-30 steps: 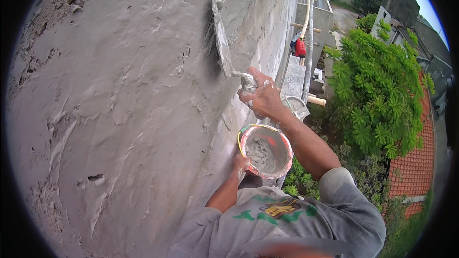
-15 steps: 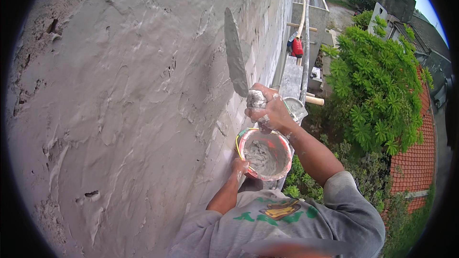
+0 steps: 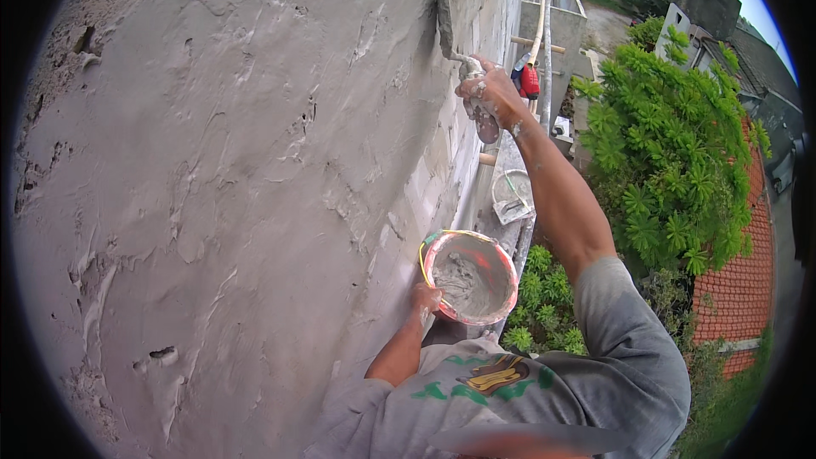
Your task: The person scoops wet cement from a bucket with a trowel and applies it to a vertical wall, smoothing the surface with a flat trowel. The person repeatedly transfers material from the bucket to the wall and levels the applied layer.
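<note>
My right hand [image 3: 491, 98] is closed round the handle of a mortar-coated trowel [image 3: 444, 13]. The blade stands edge-on against the wet grey plaster of the wall [image 3: 255, 170], high up and ahead of me. Close to my body, my left hand [image 3: 427, 297] grips the rim of a red bucket [image 3: 510, 276] at its left side, near the yellow handle; some of its fingers are hidden. Wet grey mortar [image 3: 461, 280] lies inside the bucket, and more is smeared on both hands.
A narrow scaffold plank [image 3: 510, 157] runs ahead along the wall, with a second container [image 3: 514, 195] on it. Poles [image 3: 544, 76] and a red item [image 3: 529, 82] are farther along. Down to the right are a leafy tree [image 3: 654, 144] and an orange tiled roof [image 3: 735, 276].
My right hand has moved forward and up, away from above the bucket, taking the trowel higher along the wall. My left hand and the bucket have hardly moved.
</note>
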